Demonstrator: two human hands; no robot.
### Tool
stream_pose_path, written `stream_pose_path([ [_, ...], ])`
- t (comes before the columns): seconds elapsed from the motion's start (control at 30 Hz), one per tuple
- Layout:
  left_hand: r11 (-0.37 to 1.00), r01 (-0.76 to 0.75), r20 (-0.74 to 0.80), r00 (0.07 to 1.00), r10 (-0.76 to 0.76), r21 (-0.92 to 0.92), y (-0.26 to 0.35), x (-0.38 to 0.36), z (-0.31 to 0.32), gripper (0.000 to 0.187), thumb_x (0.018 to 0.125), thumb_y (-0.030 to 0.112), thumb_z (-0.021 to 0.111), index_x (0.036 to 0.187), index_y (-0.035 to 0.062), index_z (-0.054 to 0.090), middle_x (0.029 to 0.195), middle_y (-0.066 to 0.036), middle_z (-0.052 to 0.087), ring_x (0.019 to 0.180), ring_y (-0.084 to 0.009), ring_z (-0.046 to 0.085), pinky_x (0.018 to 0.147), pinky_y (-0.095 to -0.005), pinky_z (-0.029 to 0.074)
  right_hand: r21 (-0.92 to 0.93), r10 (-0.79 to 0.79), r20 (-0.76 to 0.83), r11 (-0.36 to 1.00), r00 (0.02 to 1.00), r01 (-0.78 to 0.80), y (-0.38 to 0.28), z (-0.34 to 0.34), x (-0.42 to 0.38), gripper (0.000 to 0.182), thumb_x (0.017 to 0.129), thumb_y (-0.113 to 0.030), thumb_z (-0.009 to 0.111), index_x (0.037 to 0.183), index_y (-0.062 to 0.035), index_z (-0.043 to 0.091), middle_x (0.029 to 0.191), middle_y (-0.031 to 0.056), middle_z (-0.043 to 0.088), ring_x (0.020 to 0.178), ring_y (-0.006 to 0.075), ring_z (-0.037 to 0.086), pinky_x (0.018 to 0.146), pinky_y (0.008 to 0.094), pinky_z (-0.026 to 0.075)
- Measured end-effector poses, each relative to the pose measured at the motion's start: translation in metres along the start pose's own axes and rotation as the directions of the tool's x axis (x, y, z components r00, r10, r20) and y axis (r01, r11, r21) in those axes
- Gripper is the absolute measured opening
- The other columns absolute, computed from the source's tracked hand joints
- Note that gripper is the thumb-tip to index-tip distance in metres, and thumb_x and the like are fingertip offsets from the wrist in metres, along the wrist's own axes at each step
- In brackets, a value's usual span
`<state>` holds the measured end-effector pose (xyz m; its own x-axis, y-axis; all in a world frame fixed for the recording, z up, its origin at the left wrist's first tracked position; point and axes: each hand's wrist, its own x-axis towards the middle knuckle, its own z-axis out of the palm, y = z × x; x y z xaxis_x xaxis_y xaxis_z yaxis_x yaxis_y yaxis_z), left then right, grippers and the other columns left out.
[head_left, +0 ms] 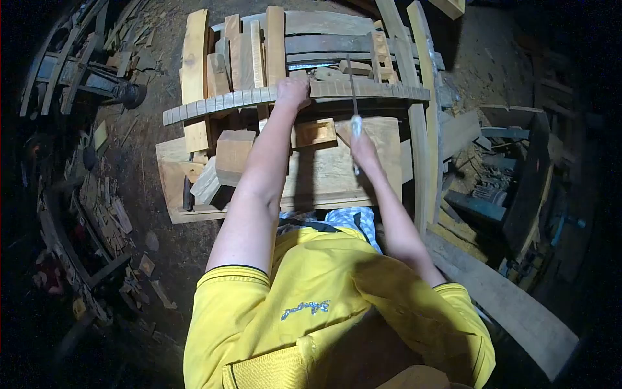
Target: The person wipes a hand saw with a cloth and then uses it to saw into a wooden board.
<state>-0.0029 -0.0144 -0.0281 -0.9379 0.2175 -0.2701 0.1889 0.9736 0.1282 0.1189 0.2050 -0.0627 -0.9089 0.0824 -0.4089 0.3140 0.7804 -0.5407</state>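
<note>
From where I stand, a long, pale, slightly bowed wooden strip, its face scored by closely spaced crosswise lines, lies across the bench. The person's left hand presses on it near the middle, fingers curled in close. The right hand has its fingers wrapped round the whitish handle of a thin, straight, dark metal tool, whose narrow length reaches across the strip. Nearer the person is a wide, flat, pale wooden board with visible grain, bearing a small orange-brown block with a rectangular hollow; a chunky, square-edged brown block sits left of that. Rough planks crowd the far side, and two long pale beams hem in the right. Beyond them lies blue-green metal machinery; wood scraps litter the dark floor at left. I count one scored strip, one tool, one hollowed block and two hands.
</note>
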Motion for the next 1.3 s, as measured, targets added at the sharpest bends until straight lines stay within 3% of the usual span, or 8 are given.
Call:
stream_pose_path([
  [0.23,0.996,0.06,0.02,0.998,-0.062,0.061,0.013,-0.01,-0.019,0.029,0.072,0.02,0.058,0.1,0.0124,0.058,0.102,-0.008,0.06,0.096,-0.0231,0.057,0.075,-0.0364,0.047,0.182,-0.036,0.049,0.983,0.998,0.027,-0.011,-0.012,0.055,0.028,0.083,-0.028,0.042,0.088,-0.0016,0.048,0.056,0.0099,0.052,0.048,0.0197,0.054,0.045,0.0355,0.042],
  [0.33,0.996,0.052,0.041,0.998,-0.055,0.071,0.011,-0.012,-0.023,0.031,0.071,0.022,0.06,0.1,0.0123,0.057,0.103,-0.008,0.059,0.096,-0.0234,0.057,0.075,-0.0379,0.046,0.327,0.092,-0.037,0.942,0.995,-0.075,-0.066,-0.058,0.036,0.026,0.083,-0.028,0.041,0.088,-0.0029,0.046,0.055,0.0064,0.05,0.045,0.0155,0.049,0.042,0.0322,0.039],
  [0.37,0.996,0.047,0.046,0.998,-0.05,0.075,0.011,-0.014,-0.024,0.031,0.071,0.023,0.06,0.1,0.0125,0.057,0.102,-0.007,0.059,0.096,-0.0235,0.057,0.076,-0.0386,0.045,0.397,0.089,-0.131,0.918,0.987,-0.03,-0.066,-0.059,0.025,0.028,0.085,-0.029,0.039,0.092,-0.003,0.046,0.058,0.0102,0.053,0.049,0.0219,0.053,0.047,0.0358,0.041],
  [0.43,0.997,0.04,0.05,0.998,-0.043,0.073,0.008,-0.01,-0.014,0.032,0.07,0.025,0.06,0.1,0.0126,0.057,0.101,-0.007,0.06,0.096,-0.0236,0.057,0.076,-0.0393,0.045,0.163,-0.027,-0.292,0.984,0.956,0.077,-0.053,-0.046,0.01,0.031,0.086,-0.03,0.038,0.095,-0.0015,0.046,0.064,0.0177,0.055,0.059,0.0313,0.056,0.056,0.0405,0.043],
  [0.53,1.0,0.023,-0.061,0.998,-0.022,0.01,0.003,0.001,0.004,0.039,0.061,0.032,0.068,0.091,0.0107,0.055,0.091,-0.011,0.061,0.087,-0.026,0.059,0.073,-0.0401,0.045,0.153,0.042,-0.084,0.988,0.996,-0.029,-0.042,-0.023,-0.017,0.034,0.086,-0.029,0.035,0.096,0.0013,0.046,0.078,0.0275,0.056,0.077,0.0423,0.055,0.066,0.0476,0.041],
  [0.77,0.999,0.034,-0.098,0.995,-0.03,0.039,0.001,0.001,0.007,0.036,0.063,0.03,0.066,0.09,0.0095,0.054,0.09,-0.011,0.061,0.086,-0.0256,0.06,0.072,-0.0399,0.045,0.09,-0.098,-0.1,0.99,0.99,0.107,-0.04,-0.009,-0.031,0.031,0.086,-0.027,0.039,0.098,0.0012,0.045,0.08,0.0272,0.057,0.078,0.0429,0.055,0.067,0.0483,0.042],
  [0.93,0.996,0.06,0.063,0.996,-0.065,0.068,0.007,-0.005,-0.008,0.033,0.073,0.025,0.056,0.103,0.0139,0.055,0.104,-0.006,0.058,0.098,-0.0235,0.055,0.08,-0.0412,0.042,0.101,-0.023,-0.051,0.995,0.998,0.028,-0.054,-0.021,-0.044,0.031,0.086,-0.027,0.04,0.1,-0.0002,0.045,0.082,0.0273,0.057,0.08,0.0431,0.054,0.068,0.0487,0.042],
  [1.3,0.997,0.048,0.088,0.995,-0.053,0.054,0.011,-0.01,-0.017,0.037,0.07,0.026,0.059,0.105,0.0139,0.055,0.104,-0.006,0.058,0.098,-0.0241,0.055,0.079,-0.041,0.042,0.089,0.026,0.019,0.996,0.999,-0.027,-0.056,-0.023,-0.006,0.031,0.085,-0.025,0.038,0.101,0.0004,0.045,0.086,0.0289,0.055,0.085,0.0433,0.053,0.073,0.0489,0.041],
])
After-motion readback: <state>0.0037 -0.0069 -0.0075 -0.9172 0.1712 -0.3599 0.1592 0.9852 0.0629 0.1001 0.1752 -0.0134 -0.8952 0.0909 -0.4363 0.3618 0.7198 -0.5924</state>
